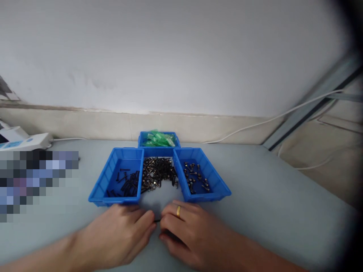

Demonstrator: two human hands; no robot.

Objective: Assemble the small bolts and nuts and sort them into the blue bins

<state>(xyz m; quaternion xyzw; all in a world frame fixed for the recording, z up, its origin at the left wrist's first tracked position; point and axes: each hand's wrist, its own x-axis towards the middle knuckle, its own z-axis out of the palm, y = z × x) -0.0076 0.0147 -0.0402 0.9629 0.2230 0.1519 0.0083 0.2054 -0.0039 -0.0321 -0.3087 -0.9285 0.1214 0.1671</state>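
Observation:
My left hand (127,228) and my right hand (188,228), which wears a gold ring, meet close together above the near part of the table. A thin dark screw (157,220) spans the small gap between their fingertips, and both hands pinch it; its ends are hidden by the fingers. Just beyond lies a loose pile of dark and brassy screws (159,170) on the table. The left blue bin (98,185) has black screws in it, and the right blue bin (218,181) contains shinier screws with wider heads.
Behind the pile stands a smaller blue bin (139,140) with green plastic bags (159,138). A white device (36,141) is at the back left beside a pixelated area. White cable (255,124) runs along the wall to a metal frame post (297,122) at right.

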